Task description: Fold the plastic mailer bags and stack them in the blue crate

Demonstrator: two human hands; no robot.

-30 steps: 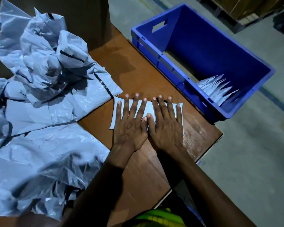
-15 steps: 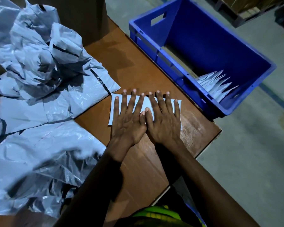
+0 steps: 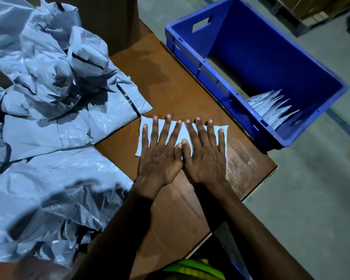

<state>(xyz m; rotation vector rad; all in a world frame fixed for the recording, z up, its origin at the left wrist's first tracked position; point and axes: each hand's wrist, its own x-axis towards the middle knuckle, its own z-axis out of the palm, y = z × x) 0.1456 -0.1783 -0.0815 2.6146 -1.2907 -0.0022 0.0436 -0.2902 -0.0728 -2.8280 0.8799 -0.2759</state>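
A small folded white mailer bag (image 3: 182,132) lies flat on the brown table (image 3: 166,89) near its right edge. My left hand (image 3: 160,152) and my right hand (image 3: 204,152) press down on it side by side, fingers straight and spread, thumbs touching. The blue crate (image 3: 319,73) stands to the right, beside the table, with several folded bags (image 3: 275,110) stacked upright at its near end.
A large heap of crumpled grey mailer bags (image 3: 49,118) covers the left half of the table. A brown cardboard box (image 3: 113,19) stands behind it. Grey concrete floor (image 3: 311,199) lies to the right below the table edge.
Both hands stay pressed flat on the folded bag. Only the camera view has shifted slightly.
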